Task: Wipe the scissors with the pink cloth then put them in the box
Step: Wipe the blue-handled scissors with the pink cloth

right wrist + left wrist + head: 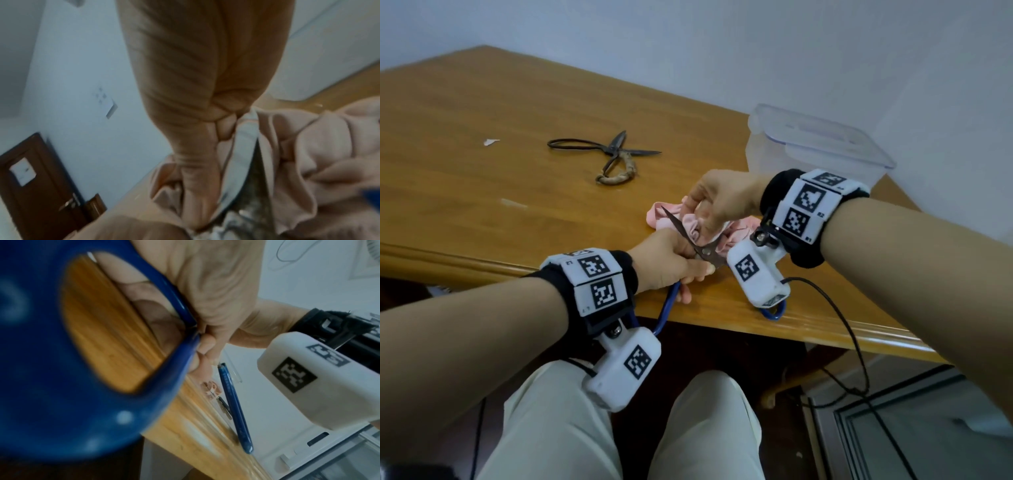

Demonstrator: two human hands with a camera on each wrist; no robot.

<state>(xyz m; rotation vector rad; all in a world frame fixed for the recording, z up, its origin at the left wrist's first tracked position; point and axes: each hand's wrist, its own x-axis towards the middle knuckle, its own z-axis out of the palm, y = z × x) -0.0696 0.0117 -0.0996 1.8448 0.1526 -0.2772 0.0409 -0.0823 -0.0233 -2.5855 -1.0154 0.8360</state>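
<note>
My left hand (671, 263) grips the blue-handled scissors (688, 240) near their pivot at the table's front edge. The scissors are spread open, one rusty blade pointing up and left. One blue handle loop (61, 353) fills the left wrist view, the other handle (234, 407) lies along the table edge. My right hand (717, 202) pinches the pink cloth (695, 228) around the other blade (249, 186), seen dark between cloth folds (308, 154). A clear plastic box (815, 147) with its lid on stands at the back right.
A second, old dark pair of scissors (607, 154) with a wrapped handle lies open further back on the wooden table (482, 137). A small white scrap (490, 142) lies at its left. Cables hang off the right wrist camera below the table edge.
</note>
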